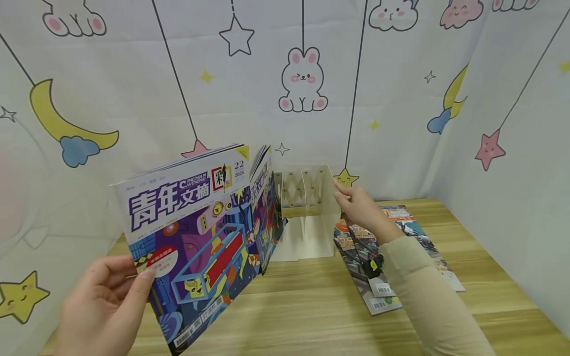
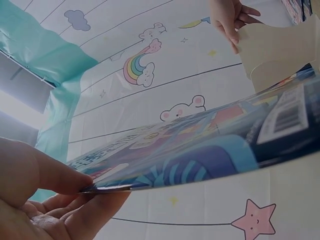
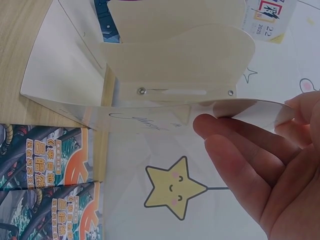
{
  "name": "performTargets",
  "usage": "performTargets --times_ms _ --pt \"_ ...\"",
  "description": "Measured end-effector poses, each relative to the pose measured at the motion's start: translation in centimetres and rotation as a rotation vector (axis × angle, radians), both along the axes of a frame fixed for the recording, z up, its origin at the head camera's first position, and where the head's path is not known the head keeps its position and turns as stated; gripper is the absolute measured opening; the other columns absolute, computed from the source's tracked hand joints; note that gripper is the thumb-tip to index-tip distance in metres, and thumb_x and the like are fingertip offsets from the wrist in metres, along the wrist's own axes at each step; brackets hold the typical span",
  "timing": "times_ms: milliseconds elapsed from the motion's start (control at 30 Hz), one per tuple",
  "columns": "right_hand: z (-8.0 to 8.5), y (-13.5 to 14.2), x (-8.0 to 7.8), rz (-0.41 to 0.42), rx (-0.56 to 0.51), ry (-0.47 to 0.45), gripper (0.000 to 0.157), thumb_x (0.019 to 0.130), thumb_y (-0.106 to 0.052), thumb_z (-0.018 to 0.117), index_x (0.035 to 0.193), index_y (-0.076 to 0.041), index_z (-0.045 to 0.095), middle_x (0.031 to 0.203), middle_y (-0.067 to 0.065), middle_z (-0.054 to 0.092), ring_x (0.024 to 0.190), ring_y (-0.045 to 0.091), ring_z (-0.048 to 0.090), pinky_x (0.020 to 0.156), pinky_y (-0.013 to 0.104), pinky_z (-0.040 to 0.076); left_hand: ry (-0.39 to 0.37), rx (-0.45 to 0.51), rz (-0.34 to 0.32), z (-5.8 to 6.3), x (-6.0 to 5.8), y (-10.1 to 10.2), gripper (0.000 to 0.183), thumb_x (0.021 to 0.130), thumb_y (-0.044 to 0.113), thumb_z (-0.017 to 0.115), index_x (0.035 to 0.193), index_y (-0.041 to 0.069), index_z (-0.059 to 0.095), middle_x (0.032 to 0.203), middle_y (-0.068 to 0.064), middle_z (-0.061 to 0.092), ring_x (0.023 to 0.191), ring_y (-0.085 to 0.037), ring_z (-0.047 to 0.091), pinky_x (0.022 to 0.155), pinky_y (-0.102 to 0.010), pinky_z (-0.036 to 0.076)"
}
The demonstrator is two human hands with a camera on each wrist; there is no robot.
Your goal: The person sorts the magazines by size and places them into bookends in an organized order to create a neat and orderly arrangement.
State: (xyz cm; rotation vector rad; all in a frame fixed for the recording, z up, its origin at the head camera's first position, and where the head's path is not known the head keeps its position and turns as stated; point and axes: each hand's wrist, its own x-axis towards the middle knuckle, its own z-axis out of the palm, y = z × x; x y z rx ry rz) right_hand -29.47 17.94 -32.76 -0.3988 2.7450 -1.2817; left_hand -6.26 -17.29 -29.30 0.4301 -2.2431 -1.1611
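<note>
My left hand [image 1: 104, 306] pinches the lower left edge of a colourful magazine [image 1: 191, 247], thumb on the cover and fingers behind. The magazine is held up, tilted, its cover facing me. Another magazine [image 1: 265, 212] with a matching cover stands at the left of a cream folding book rack [image 1: 318, 242], partly hidden by the held one. My right hand [image 1: 362, 207] pinches the upper edge of the rack's right end panel [image 3: 170, 117]. In the right wrist view, a divider [image 3: 185, 60] stands inside that panel.
Several magazines [image 1: 378, 301] with dark covers lie overlapping on the wooden table [image 1: 294, 311], right of the rack and partly under my right arm. A black-and-yellow item [image 1: 373, 267] shows at my right wrist. A white patterned curtain [image 1: 249, 113] hangs behind the table.
</note>
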Motion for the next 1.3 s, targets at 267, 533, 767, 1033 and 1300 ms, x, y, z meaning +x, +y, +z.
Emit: performTargets --times_ms 267,533,767,1033,1300 --pt "-0.2 -0.7 -0.9 0.023 0.008 0.004 0.052 0.102 -0.037 0.039 0.15 -0.029 0.02 0.061 0.008 0.048 0.06 0.023 0.058 0.05 0.033 0.05 0.04 -0.002 0.051 0.0 0.2 -0.1 0.021 0.088 0.009 0.065 0.108 0.008 0.057 0.098 -0.005 0.07 0.068 0.005 0.065 0.058 -0.016 0.054" --pt "-0.4 -1.5 -1.6 0.048 -0.005 -0.006 0.053 0.102 -0.038 0.039 0.15 -0.028 0.02 0.061 0.008 0.047 0.061 0.022 0.058 0.051 0.033 0.05 0.079 0.014 0.043 0.2 0.4 0.3 0.018 0.088 0.008 0.065 0.104 0.008 0.057 0.088 0.008 0.069 0.068 -0.001 0.067 0.058 -0.019 0.055" --pt "-0.5 -2.3 -2.2 0.07 -0.011 -0.015 0.053 0.102 -0.037 0.039 0.15 -0.028 0.02 0.062 0.007 0.047 0.061 0.022 0.057 0.05 0.033 0.05 0.041 0.044 0.029 -0.1 0.2 0.1 0.02 0.088 0.008 0.066 0.106 0.007 0.058 0.085 0.016 0.067 0.068 0.001 0.066 0.058 -0.018 0.055" --pt "-0.6 -2.4 -2.3 0.07 -0.024 -0.024 0.053 0.101 -0.038 0.039 0.15 -0.03 0.02 0.067 0.009 0.048 0.061 0.023 0.056 0.051 0.032 0.049 0.101 0.047 -0.033 -0.6 -0.4 0.6 0.017 0.086 0.002 0.066 0.102 0.004 0.059 0.086 0.021 0.066 0.072 0.004 0.066 0.062 -0.015 0.054" --pt "-0.7 -2.4 -2.3 0.075 -0.025 -0.018 0.053 0.101 -0.038 0.04 0.15 -0.03 0.02 0.076 0.012 0.049 0.063 0.023 0.057 0.051 0.032 0.049 0.129 0.033 -0.055 -1.2 -1.4 1.2 0.016 0.085 -0.001 0.066 0.1 0.001 0.061 0.093 -0.001 0.07 0.073 0.004 0.064 0.062 -0.012 0.053"
